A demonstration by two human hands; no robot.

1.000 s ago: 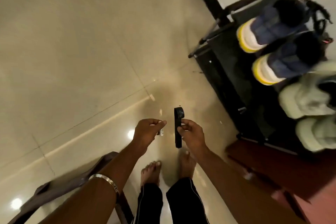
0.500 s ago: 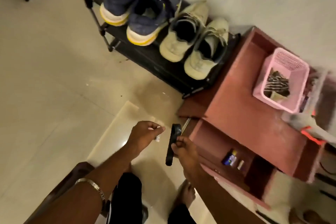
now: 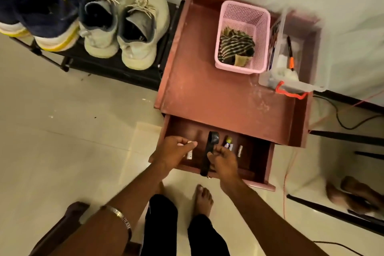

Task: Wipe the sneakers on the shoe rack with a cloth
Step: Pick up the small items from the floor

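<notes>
A pair of pale cream sneakers (image 3: 133, 25) and a pair of navy sneakers with white and yellow soles (image 3: 37, 8) stand on the black shoe rack (image 3: 116, 69) at the upper left. A striped cloth (image 3: 235, 47) lies in the pink basket (image 3: 261, 27) on the reddish cabinet. My right hand (image 3: 223, 159) pinches a long black strap-like object (image 3: 209, 149) over the cabinet's pulled-out drawer. My left hand (image 3: 173, 153) holds a small white item (image 3: 189, 153) between curled fingers, just left of the strap.
The reddish cabinet (image 3: 218, 97) stands right of the rack, its drawer (image 3: 257, 162) holding small tubes. A clear plastic box (image 3: 291, 68) with pens sits at its back right. Cables run along the floor at right. A dark chair (image 3: 62, 224) is at lower left.
The view has swung right from the floor and rack to the cabinet. Both hands, still holding the strap and the small item, now hover over the pulled-out drawer.
</notes>
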